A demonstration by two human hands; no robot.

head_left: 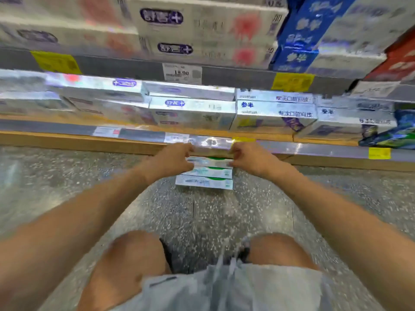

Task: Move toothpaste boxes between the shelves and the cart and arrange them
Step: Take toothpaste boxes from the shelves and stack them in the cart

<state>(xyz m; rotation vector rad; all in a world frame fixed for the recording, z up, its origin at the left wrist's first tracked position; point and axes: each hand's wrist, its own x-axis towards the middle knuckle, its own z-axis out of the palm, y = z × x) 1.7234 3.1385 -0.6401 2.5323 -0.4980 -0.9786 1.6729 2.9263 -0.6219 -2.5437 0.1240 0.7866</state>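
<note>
A stack [207, 172] of three white-and-green toothpaste boxes sits between the two hands, just in front of the lower shelf [314, 149]. The left hand [174, 159] grips the stack's left end, its fingers [188, 165] curled onto the top two boxes. The right hand [249, 158] grips the right end, its fingers [233, 163] bent in against the top box. The bottom box [204, 183] lies below both sets of fingers and juts out a little to the left; whether it rests on the floor [213, 216] or hangs in the grip cannot be told through the blur.

Directly beyond the fingertips runs the lower shelf's front rail, with a glossy price strip and a yellow tag [243, 139] just above the right fingers. The rail's edge overlaps the top of the stack, so the top box's far side is hidden. Behind the rail, past the fingers, rows of white boxes [193, 108] fill the shelf, with blue-lettered ones [276, 108] to the right. Higher up, an upper shelf [125, 66] carries larger white cartons [202, 28] and a price label [182, 73].

Near the viewer, well back from the fingers, are the person's bare knees [134, 254] and grey shorts [235, 286] over speckled floor.
</note>
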